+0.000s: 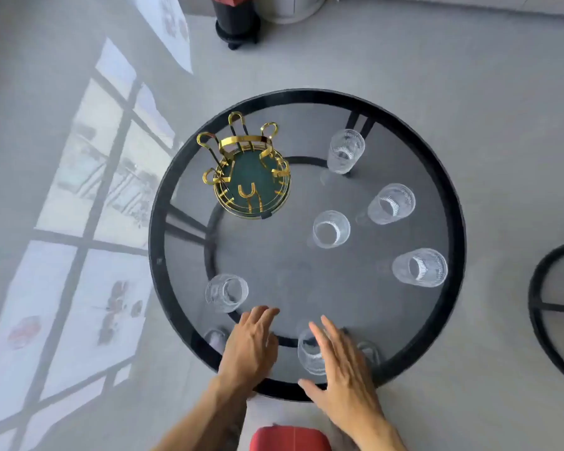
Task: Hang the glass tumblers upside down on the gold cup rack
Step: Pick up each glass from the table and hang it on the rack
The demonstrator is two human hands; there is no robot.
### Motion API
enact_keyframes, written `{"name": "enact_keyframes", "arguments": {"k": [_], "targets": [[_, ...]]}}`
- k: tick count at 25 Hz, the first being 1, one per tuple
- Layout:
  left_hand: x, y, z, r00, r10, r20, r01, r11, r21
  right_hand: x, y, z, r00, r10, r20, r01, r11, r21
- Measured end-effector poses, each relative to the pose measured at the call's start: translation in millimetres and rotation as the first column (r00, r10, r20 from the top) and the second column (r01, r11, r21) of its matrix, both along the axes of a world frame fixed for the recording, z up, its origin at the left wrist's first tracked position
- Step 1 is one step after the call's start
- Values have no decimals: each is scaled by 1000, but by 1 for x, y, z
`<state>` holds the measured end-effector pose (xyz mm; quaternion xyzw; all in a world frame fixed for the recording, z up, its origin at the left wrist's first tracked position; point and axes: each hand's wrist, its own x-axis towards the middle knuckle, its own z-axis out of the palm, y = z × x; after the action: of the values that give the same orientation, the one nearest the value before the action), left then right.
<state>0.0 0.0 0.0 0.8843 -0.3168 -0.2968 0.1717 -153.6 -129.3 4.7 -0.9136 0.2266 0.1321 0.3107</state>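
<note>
The gold cup rack point(249, 172) with a dark green base stands at the far left of the round glass table point(306, 96); its hooks carry nothing. Several ribbed glass tumblers stand upright on the table: one at the back right point(345, 151), others at the right point(392, 204), the middle point(331, 228) and the far right point(420, 267), and one at the near left point(227, 292). Another tumbler point(308, 354) stands near the front edge. My right hand point(342, 369) hovers over it, fingers spread, without gripping it. My left hand point(251, 343) lies flat and open just right of the near-left tumbler.
The table has a black rim and black frame bars under the glass. A second round table point(554, 314) shows at the right edge. A black stand point(238, 24) sits on the floor beyond. Something red point(290, 439) lies below the table's near edge.
</note>
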Motion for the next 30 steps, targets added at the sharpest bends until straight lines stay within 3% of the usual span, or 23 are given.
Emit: {"name": "enact_keyframes", "arguments": {"k": [4, 12, 18, 20, 24, 30], "targets": [[14, -13, -88, 943, -228, 241, 258, 961, -100, 2, -6, -69, 970, 185, 160, -162, 976, -148], [11, -11, -181, 828, -204, 522, 347, 918, -192, 25, 8, -112, 878, 104, 467, 55, 947, -315], [6, 2, -187, 753, -271, 600, 427, 895, -132, 29, 19, -131, 795, 118, 595, 164, 903, -398], [3, 5, -178, 748, -259, 611, 411, 903, -121, 23, 22, -136, 758, 71, 648, 186, 929, -319], [-14, 12, -171, 745, -219, 630, 354, 930, -96, 5, 33, -146, 653, -273, 707, 251, 958, 138], [-29, 15, -183, 723, -121, 680, 312, 936, -165, -7, 33, -169, 663, -415, 623, 292, 910, 296]]}}
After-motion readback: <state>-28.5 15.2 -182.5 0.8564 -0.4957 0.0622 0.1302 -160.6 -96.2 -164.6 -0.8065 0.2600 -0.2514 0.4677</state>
